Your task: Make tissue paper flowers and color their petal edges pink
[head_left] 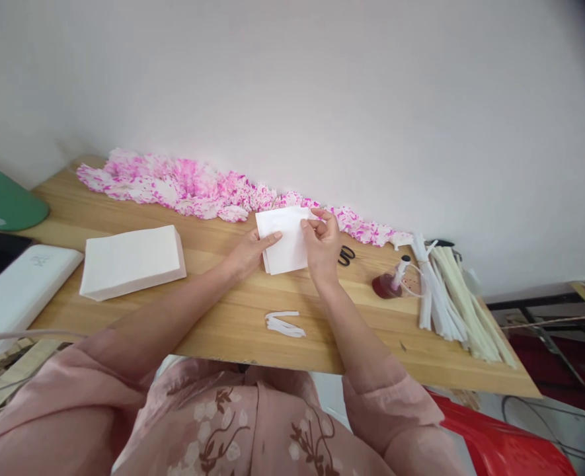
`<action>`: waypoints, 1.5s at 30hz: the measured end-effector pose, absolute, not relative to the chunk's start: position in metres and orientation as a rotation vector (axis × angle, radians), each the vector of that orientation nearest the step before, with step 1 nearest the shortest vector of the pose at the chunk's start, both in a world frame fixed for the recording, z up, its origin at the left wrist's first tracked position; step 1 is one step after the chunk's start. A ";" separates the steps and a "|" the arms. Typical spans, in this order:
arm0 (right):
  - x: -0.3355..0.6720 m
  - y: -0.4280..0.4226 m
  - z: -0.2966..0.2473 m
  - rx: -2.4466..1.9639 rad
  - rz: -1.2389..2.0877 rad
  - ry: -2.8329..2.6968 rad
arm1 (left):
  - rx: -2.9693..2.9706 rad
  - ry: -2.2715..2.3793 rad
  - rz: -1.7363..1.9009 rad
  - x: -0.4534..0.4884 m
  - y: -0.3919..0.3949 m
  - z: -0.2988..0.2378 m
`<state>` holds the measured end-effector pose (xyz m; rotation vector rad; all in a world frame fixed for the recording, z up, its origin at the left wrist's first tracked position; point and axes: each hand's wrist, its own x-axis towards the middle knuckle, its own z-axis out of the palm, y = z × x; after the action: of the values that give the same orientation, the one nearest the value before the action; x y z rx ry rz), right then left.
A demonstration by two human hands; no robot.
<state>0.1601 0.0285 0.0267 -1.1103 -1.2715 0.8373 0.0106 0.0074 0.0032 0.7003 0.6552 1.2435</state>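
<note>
A thin stack of folded white tissue paper is held up between my two hands, over the middle of the wooden table. My left hand grips its left side with the thumb across the front. At its upper right edge, the thumb and fingers of my right hand pinch the paper. Several short white strips lie on the wood just below. Behind my right wrist show the black handles of scissors. To the left sits a thick block of white tissue paper.
Crumpled pink-and-white paper pieces line the wall side of the table. On the right are a bottle of dark red liquid and bundles of white strips and cream strips. A white power bank and green container stand left.
</note>
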 end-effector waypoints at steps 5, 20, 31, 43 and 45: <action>0.156 0.025 0.030 -1.110 0.842 -1.270 | 0.699 0.672 1.257 0.012 0.007 0.005; 0.152 0.023 0.029 -1.136 0.824 -1.249 | 0.733 0.714 1.261 0.012 0.006 0.003; 0.169 0.031 0.029 -1.091 0.834 -1.367 | 0.613 0.713 1.357 0.006 0.013 0.005; 0.191 0.040 0.034 -1.182 1.082 -1.794 | 0.728 0.663 1.376 -0.010 0.017 0.016; 0.195 0.035 0.051 -1.284 0.880 -1.953 | 0.869 0.710 1.370 -0.023 0.020 0.024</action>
<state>0.1953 0.0349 0.0513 -1.2836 -1.9531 0.8800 -0.0228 0.0204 0.0241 0.8686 0.7097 1.3705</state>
